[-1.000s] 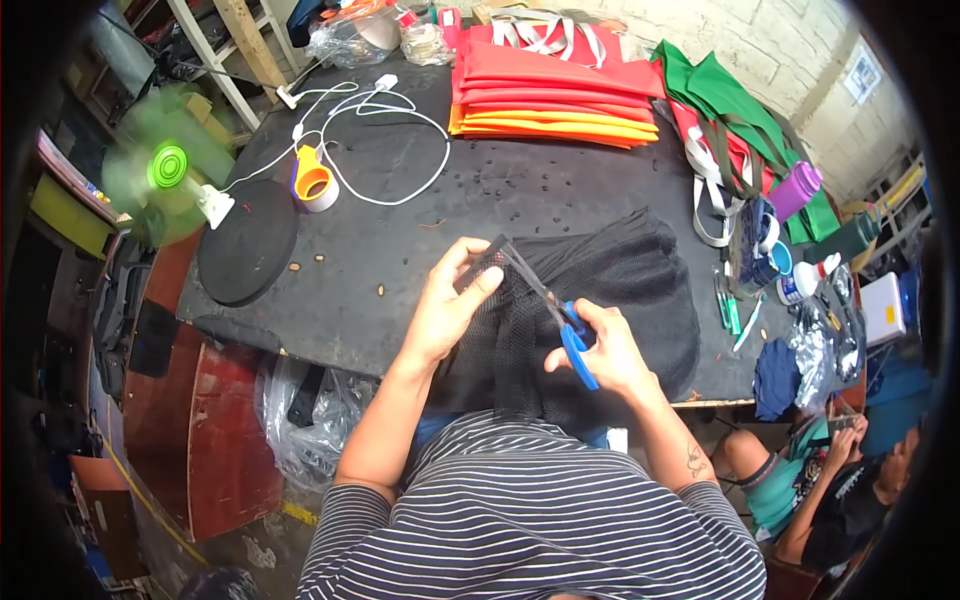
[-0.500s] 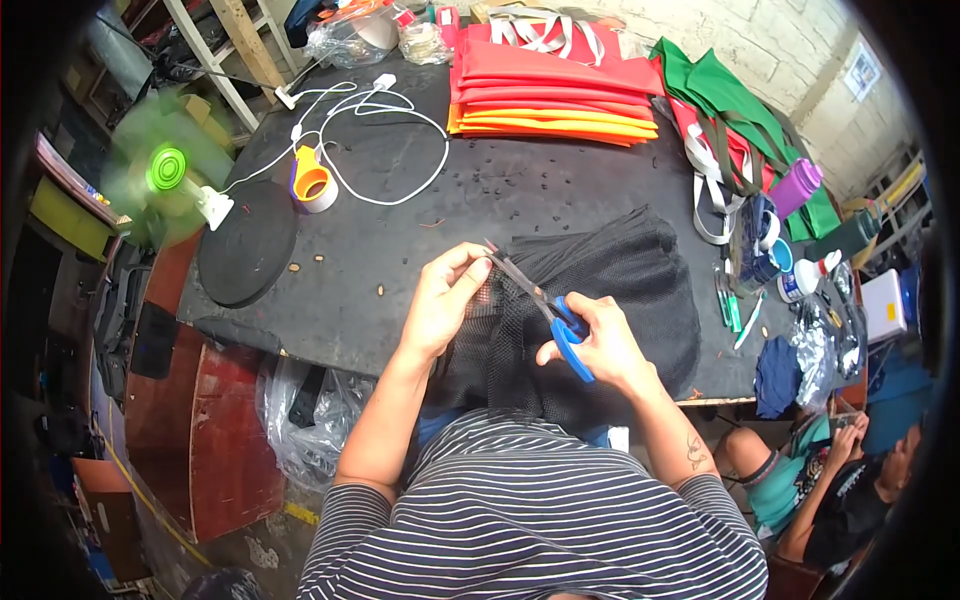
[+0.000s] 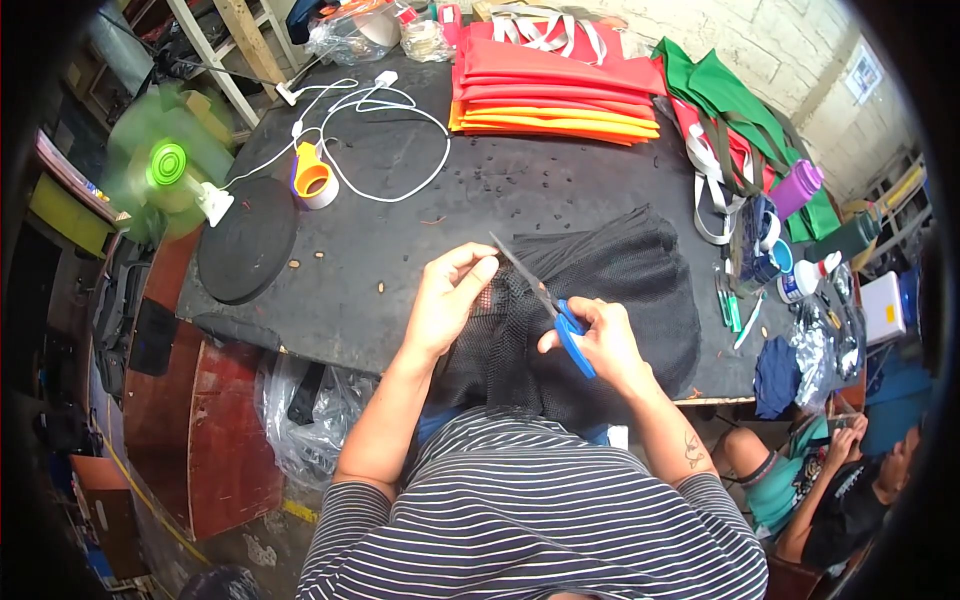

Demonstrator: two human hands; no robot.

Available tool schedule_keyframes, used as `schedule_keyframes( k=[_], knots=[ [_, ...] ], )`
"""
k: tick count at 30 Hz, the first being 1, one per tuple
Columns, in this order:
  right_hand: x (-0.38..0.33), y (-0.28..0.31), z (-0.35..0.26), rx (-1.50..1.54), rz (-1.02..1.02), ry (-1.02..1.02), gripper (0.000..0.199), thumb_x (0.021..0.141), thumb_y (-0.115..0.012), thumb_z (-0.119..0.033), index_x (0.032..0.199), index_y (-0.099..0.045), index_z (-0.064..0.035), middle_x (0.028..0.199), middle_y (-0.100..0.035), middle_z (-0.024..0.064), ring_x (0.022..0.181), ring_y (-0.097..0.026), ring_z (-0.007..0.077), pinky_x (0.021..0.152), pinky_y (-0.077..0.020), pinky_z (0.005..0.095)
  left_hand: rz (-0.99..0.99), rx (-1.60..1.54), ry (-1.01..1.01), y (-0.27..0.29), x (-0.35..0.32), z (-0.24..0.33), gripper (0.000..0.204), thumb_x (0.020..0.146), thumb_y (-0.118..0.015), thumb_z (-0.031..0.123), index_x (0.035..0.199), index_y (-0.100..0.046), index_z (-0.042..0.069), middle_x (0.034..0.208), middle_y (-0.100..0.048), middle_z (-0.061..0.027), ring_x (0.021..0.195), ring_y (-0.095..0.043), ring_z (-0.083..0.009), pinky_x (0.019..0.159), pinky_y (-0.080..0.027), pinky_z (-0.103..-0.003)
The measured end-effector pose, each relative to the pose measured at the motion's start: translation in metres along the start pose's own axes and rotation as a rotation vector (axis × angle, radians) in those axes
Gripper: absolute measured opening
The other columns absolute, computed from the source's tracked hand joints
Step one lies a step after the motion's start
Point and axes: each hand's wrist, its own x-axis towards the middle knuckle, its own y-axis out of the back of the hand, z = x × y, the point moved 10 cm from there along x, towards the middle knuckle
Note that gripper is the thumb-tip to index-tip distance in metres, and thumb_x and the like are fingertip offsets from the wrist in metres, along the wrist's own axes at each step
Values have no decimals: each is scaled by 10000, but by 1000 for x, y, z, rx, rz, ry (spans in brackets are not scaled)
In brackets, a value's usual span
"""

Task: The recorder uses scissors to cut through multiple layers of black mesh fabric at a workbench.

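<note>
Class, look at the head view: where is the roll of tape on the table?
The orange tape roll sits at the table's far left, between the green fan and the looped white cable.

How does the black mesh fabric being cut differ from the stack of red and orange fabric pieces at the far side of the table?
The black mesh fabric is see-through netting; the stack of red and orange fabric pieces looks opaque. The mesh lies bunched and hangs over the near table edge; the stack lies flat and neatly layered. The mesh is pinched by the left hand while the right hand works blue-handled scissors at it; the stack is untouched. Both rest on the dark table.
</note>
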Motion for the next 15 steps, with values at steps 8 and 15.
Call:
schedule_keyframes(
  k=[8, 15],
  knots=[
    [22, -6, -4, 856, -16, -204, 356, 645, -775, -112, 833, -483, -34, 786, -580, 55, 737, -574, 122, 708, -493, 274, -24, 98, -187, -30, 10, 11, 166, 813, -608, 59, 970, -602, 5, 823, -583, -4, 758, -539, -71, 699, -441, -210],
    [43, 138, 14, 875, 360, -155, 358, 607, -727, -104, 883, -501, -67, 741, -557, 17, 635, -547, 110, 558, -444, 249, -299, 173, 23, -50, -17, -5, 110, 783, -652, 75, 855, -578, 38, 750, -549, 43, 680, -490, -22, 604, -410, -180]
  ],
)
